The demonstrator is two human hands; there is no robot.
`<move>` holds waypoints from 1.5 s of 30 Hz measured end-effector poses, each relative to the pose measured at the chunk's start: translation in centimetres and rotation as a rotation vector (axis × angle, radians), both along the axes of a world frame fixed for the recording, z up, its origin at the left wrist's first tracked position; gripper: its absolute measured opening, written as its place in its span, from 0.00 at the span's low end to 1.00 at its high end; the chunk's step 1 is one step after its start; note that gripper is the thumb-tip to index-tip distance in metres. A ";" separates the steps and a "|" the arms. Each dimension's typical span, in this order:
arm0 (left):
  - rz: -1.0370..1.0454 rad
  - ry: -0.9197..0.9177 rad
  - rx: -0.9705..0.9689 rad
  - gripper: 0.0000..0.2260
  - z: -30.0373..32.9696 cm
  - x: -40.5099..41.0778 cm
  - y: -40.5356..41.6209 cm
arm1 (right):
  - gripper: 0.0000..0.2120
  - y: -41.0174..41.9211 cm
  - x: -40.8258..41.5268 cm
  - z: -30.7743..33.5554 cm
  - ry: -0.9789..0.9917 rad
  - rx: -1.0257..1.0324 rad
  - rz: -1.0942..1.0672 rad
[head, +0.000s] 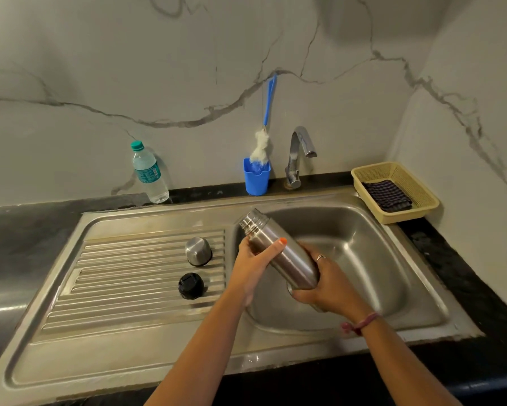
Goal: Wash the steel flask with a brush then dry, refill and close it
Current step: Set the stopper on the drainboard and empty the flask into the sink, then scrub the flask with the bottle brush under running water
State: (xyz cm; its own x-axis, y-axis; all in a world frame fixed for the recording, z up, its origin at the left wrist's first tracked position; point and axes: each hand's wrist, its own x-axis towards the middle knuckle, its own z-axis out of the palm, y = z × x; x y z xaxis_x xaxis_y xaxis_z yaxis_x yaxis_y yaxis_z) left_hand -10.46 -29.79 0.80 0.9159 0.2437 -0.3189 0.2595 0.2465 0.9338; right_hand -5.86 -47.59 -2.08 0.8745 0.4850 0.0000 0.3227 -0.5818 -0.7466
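The steel flask (pixel 287 256) is uncapped and tilted over the sink basin (pixel 363 259), its threaded mouth pointing up and to the left. My left hand (pixel 253 265) grips it just below the neck, thumb across the front. My right hand (pixel 327 284) wraps around its base. The steel cup lid (pixel 198 251) stands upside down on the ribbed drainboard (pixel 123 276), and the black stopper (pixel 190 285) lies just in front of it. A bottle brush (pixel 263 142) with a blue handle stands in a blue cup (pixel 256 180) behind the sink.
A chrome tap (pixel 297 155) rises at the back of the basin. A plastic water bottle (pixel 149 174) stands on the dark counter at the back left. A yellow basket (pixel 422 200) holding a dark checked cloth (pixel 388 196) sits at the back right corner.
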 end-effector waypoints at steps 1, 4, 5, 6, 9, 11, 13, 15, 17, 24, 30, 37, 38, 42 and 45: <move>0.005 0.000 -0.007 0.42 0.2 0.2 0.2 | 0.43 0.5 -0.2 0.0 0.019 0.049 0.004; 0.045 -0.026 -0.023 0.36 0.6 0.8 1.1 | 0.41 2.2 -0.6 0.2 0.061 0.158 0.002; 0.058 -0.041 -0.015 0.36 0.8 1.0 1.5 | 0.41 2.6 -0.5 0.3 0.076 0.160 0.008; 0.061 -0.054 0.001 0.37 1.0 1.1 1.8 | 0.42 3.1 -0.4 0.4 0.094 0.147 0.024; 0.070 -0.091 0.050 0.33 1.3 1.5 2.7 | 0.44 3.9 0.7 1.3 0.160 0.048 0.110; 0.065 -0.109 0.075 0.29 1.2 1.7 3.3 | 0.42 4.0 2.0 2.5 0.195 -0.052 0.193; 0.056 -0.120 0.114 0.30 1.0 1.9 4.1 | 0.42 3.8 3.6 4.2 0.192 -0.144 0.226; 0.051 -0.119 0.170 0.32 0.7 2.2 4.8 | 0.44 3.8 5.6 6.3 0.125 -0.161 0.196; 0.050 -0.122 0.221 0.31 0.4 2.5 5.4 | 0.38 4.1 7.6 8.6 0.051 -0.125 0.171; 0.059 -0.106 0.261 0.32 -0.3 3.7 6.6 | 0.15 7.0 14.2 14.3 -0.235 -0.030 0.060; 0.039 -0.102 0.291 0.32 -0.4 4.5 7.1 | 0.13 10.9 19.7 17.2 -0.305 -0.024 -0.069; 0.048 -0.081 0.301 0.31 -1.2 5.3 8.2 | 0.10 15.1 23.7 17.5 -0.071 0.132 -0.250; 0.048 -0.076 0.298 0.31 -1.3 5.4 8.3 | 0.09 15.7 24.2 17.4 -0.030 0.156 -0.263; 0.046 -0.057 0.281 0.30 -1.6 5.8 8.7 | 0.12 18.0 26.0 16.6 0.244 0.371 -0.300; 0.045 -0.047 0.269 0.29 -1.8 5.9 8.9 | 0.15 18.9 26.7 16.4 0.491 0.654 -0.285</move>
State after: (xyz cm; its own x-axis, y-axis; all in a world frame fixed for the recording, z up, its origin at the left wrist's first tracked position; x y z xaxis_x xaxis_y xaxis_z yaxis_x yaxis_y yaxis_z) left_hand -4.53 -20.90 -0.95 0.9145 0.3545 -0.1951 0.2091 -0.0012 0.9779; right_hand 20.88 -28.66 14.34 0.9369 0.2816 -0.2072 -0.2168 0.0031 -0.9762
